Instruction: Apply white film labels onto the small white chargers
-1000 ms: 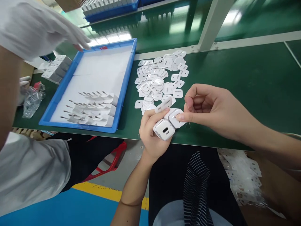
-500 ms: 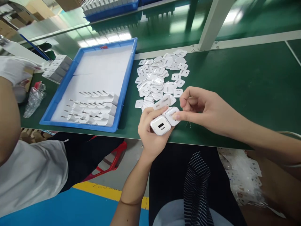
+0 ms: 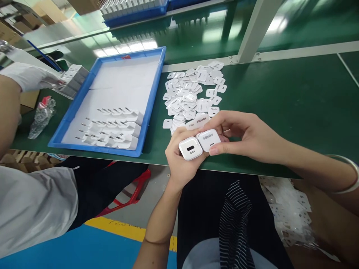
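Two white chargers sit side by side in my left hand point(image 3: 182, 164), its fingers wrapped round them. The left charger point(image 3: 190, 148) shows a wide black port and a narrow slot on its bare face. The right charger point(image 3: 209, 140) has a face marked "Fibaks" with one small slot. My right hand point(image 3: 238, 134) closes on this one, thumb at its near edge and fingers at its far side. Just beyond my left fingers are marked white pieces point(image 3: 198, 121); whether I hold them I cannot tell. A pile of similar thin white face plates point(image 3: 185, 98) lies behind.
A blue tray point(image 3: 141, 140) to the left holds rows of white chargers point(image 3: 126, 142) with pins up. Beyond it, a co-worker's gloved hand point(image 3: 30, 76) touches stacked white blocks point(image 3: 73, 78). A plastic bag point(image 3: 42, 116) lies nearby. A metal post point(image 3: 258, 30) rises at the back.
My right thumb has slid off the marked face to its near edge, and my right fingers have come over to the charger's far side. The co-worker's gloved hand has moved right onto the blocks.
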`<state>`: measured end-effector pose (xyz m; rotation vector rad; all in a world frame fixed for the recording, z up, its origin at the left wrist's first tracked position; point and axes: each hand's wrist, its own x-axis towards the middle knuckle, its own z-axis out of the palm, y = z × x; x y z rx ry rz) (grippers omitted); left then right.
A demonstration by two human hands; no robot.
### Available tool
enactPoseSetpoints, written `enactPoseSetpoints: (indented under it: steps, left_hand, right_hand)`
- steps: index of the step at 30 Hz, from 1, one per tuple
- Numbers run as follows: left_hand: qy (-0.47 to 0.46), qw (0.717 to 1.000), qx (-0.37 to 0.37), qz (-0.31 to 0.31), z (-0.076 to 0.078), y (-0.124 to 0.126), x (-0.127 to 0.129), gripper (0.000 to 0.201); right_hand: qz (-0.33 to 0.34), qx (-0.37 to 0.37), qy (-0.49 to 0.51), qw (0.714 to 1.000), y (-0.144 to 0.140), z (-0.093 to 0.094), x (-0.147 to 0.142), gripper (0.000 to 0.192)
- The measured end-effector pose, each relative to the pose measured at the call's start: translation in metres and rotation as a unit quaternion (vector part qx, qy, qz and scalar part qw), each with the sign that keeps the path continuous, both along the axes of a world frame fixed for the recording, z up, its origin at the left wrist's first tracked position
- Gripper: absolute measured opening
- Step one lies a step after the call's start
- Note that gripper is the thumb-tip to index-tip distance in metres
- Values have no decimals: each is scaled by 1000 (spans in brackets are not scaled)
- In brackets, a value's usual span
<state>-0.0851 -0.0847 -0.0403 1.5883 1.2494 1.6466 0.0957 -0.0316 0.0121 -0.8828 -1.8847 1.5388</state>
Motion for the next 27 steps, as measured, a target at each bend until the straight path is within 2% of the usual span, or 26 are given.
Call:
enactPoseSetpoints:
  steps: [5,10,14,20,27]
  left_hand:
    - [29,999,-7,-22,3,-1,-1,39]
    - [7,999,6,-46,3,1,-1,38]
    - [-2,998,17,-54,1,2,-2,41]
    - [0,999,21,-47,1,2,-2,42]
    - [-13,999,20,-40,0,0,-1,43]
  right_hand:
    - [-11,-53,23,998,-3,0,-1,22]
    - [-32,-89,82,992,-8,-3,-7,24]
    - [-28,-75,126,989,-10,-6,-10,22]
    - [-19,-13,88,996,-8,-3,-8,21]
    - [-8,-45,111,993,-8,-2,-7,16]
